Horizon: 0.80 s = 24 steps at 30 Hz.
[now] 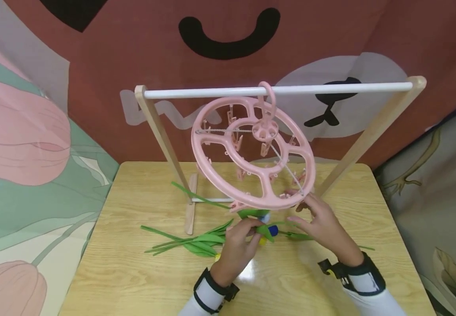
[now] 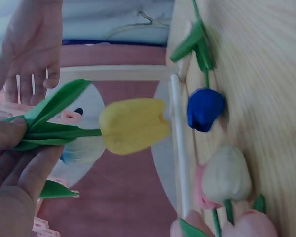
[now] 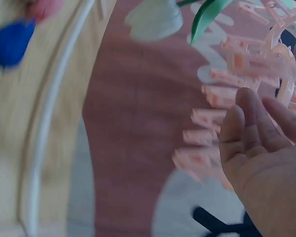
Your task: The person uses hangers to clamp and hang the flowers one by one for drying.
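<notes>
My left hand (image 1: 240, 245) pinches the green stem and leaves of a yellow artificial tulip (image 2: 134, 126), its bloom pointing down toward the table. Above it, a round pink clip hanger (image 1: 267, 195) hangs by its hook from a white rod. My right hand (image 1: 324, 226) is at the hanger's near right rim, fingers loosely bent beside the pink clips (image 3: 207, 118). A white tulip (image 3: 155, 19) hangs head down at the hanger's front edge, its stem reaching left. On the table below lies a blue tulip (image 2: 205, 109), stem to the right.
Several tulips with green stems (image 1: 196, 241) lie on the table left of my left hand, among them a white bloom (image 2: 227, 175) and a pink one (image 2: 251, 224). The rack's wooden posts (image 1: 370, 136) stand on both sides. Printed cloth (image 1: 105, 131) hangs behind.
</notes>
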Each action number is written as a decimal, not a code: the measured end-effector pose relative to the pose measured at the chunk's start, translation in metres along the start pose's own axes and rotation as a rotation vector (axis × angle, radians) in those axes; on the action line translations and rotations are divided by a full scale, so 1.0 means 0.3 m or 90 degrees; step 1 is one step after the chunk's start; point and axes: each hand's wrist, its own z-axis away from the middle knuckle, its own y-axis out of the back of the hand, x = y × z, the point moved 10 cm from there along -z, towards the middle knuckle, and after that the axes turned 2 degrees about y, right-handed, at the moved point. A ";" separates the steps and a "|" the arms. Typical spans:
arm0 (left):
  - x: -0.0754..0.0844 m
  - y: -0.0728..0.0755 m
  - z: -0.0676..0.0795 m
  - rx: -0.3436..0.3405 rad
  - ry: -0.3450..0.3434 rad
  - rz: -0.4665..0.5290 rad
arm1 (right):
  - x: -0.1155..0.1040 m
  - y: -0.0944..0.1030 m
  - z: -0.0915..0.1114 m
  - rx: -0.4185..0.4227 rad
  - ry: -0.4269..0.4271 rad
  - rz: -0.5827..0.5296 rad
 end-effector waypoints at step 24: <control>-0.206 -0.010 0.070 0.075 0.285 0.208 | 0.027 -0.075 -0.029 0.080 -0.063 -0.312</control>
